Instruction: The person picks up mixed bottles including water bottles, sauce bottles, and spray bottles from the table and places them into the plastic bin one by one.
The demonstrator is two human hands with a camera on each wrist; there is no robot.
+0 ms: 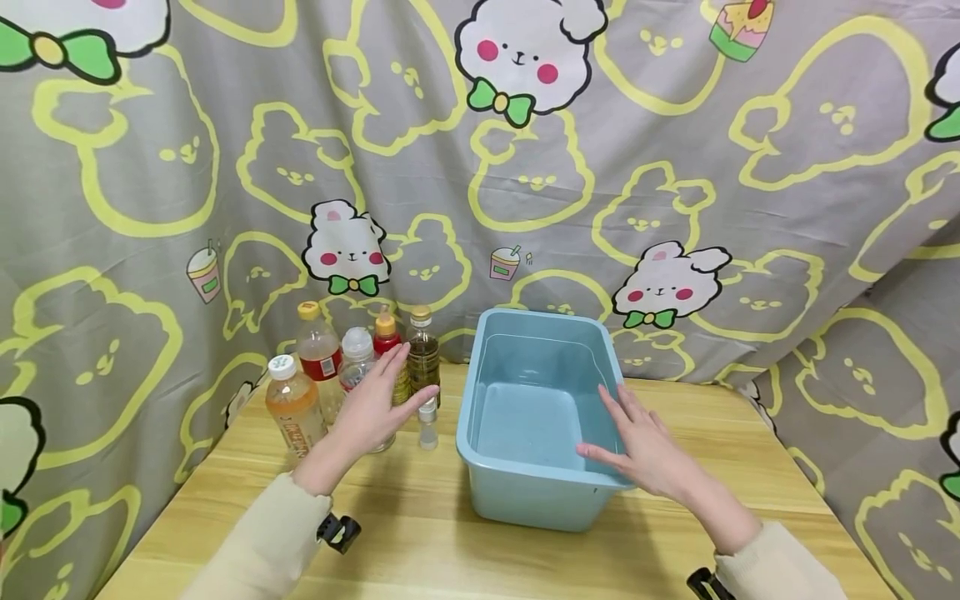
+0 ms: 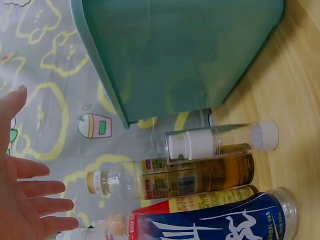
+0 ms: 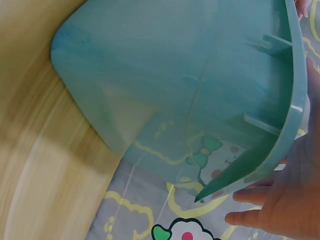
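Note:
A light blue plastic bin (image 1: 536,500) stands on the wooden table; no objects show inside it. My right hand (image 1: 645,446) is at its right rim, fingers spread; in the right wrist view the fingers (image 3: 250,195) lie just outside the rim. My left hand (image 1: 375,404) hovers in front of a group of bottles, fingers straight and holding nothing. Nearest it are a clear bottle with a white cap (image 1: 357,346), a red squeeze bottle (image 1: 386,333), a brown-liquid bottle (image 1: 424,358) and a small clear pump bottle (image 1: 428,429). The left hand partly hides several of them.
To the left stand an orange drink bottle (image 1: 292,408) and a yellow-capped bottle with a red label (image 1: 318,354). A patterned grey curtain (image 1: 420,175) hangs behind the table (image 1: 420,550) and along its sides.

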